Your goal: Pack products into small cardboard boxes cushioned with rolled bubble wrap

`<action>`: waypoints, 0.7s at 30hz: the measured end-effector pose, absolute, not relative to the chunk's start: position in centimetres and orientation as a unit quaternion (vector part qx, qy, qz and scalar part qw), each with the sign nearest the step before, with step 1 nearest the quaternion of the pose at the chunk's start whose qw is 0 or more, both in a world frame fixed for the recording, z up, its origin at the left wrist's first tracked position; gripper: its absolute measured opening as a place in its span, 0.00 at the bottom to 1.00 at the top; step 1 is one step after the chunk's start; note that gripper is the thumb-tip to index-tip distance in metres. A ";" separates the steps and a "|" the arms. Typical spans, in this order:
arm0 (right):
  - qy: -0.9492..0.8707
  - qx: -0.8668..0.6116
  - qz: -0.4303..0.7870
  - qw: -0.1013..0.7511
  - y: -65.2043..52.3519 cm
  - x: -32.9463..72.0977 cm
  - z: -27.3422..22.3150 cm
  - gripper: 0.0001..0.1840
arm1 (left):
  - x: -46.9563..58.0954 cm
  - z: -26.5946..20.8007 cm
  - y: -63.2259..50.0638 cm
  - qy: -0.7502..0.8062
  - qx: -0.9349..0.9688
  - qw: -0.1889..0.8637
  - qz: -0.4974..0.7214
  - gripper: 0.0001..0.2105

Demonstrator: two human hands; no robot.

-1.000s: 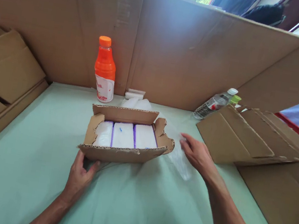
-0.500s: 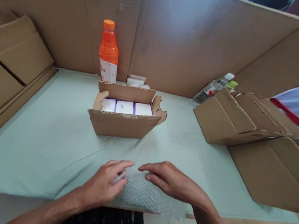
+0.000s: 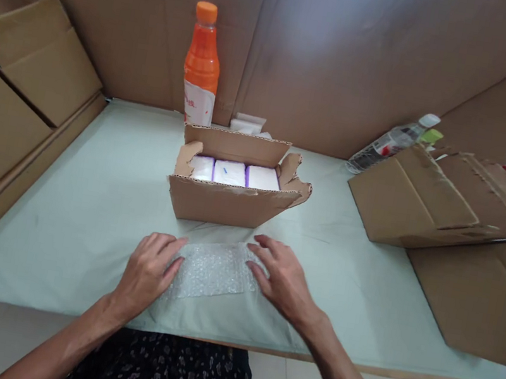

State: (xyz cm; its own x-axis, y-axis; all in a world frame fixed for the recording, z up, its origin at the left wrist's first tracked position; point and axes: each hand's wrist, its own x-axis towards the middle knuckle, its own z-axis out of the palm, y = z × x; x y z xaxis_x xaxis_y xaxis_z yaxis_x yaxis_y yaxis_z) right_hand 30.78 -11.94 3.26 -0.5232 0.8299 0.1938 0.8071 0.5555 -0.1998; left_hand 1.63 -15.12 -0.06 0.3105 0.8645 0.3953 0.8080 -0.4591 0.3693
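Observation:
A sheet of bubble wrap point(image 3: 211, 269) lies across the cloth near the front of the table, roughly flat. At its left end, my left hand point(image 3: 151, 263) has curled fingers and thumb gripping the edge. My right hand point(image 3: 281, 277) holds the right end, its fingers bent over the plastic and the thumb close by. Just beyond the wrap stands an open cardboard box point(image 3: 221, 205) with white, purple-edged packs point(image 3: 229, 173) in a row inside. Its flaps are up, and neither hand touches it.
An orange drink bottle point(image 3: 201, 72) stands behind the box, beside small white items point(image 3: 247, 123). To the right, a clear bottle point(image 3: 389, 144) leans by open cartons point(image 3: 477, 289). Another carton point(image 3: 0, 117) is on the left. Cardboard walls point(image 3: 350, 58) enclose the back.
The bubble wrap has moved from the table's front edge up toward the box and now lies flatter. My hands have moved apart to its two ends. The view has shifted down slightly.

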 end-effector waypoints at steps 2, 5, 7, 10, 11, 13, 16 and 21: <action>-0.892 -0.429 0.068 0.122 -12.6 28.5 2.5 0.16 | 2.2 -0.2 -15.2 0.484 0.840 0.082 0.230 0.10; -0.904 -0.404 0.099 0.100 -13.3 27.5 0.5 0.18 | 2.6 -0.8 -15.0 0.481 0.853 0.104 0.176 0.09; -0.889 -0.436 0.090 0.112 -13.9 29.3 -0.8 0.18 | 2.6 -1.3 -14.9 0.483 0.851 0.106 0.177 0.09; -0.835 -0.524 0.053 0.159 -14.8 33.7 -1.6 0.15 | 2.1 -1.5 -14.9 0.472 0.848 0.120 0.209 0.09; -0.816 -0.548 0.046 0.179 -15.0 34.9 -1.4 0.15 | 1.8 -1.4 -14.8 0.471 0.841 0.128 0.233 0.09; -0.782 -0.580 0.050 0.222 -14.9 36.4 -0.5 0.14 | 1.3 -0.9 -14.5 0.497 0.801 0.142 0.301 0.10; -0.728 -0.609 0.119 0.293 -12.8 35.5 1.4 0.17 | 0.7 0.3 -13.2 0.599 0.670 0.168 0.404 0.19; -0.654 -0.615 0.272 0.347 -6.3 31.3 3.0 0.23 | 1.5 1.5 -8.2 0.641 0.565 0.273 0.443 0.22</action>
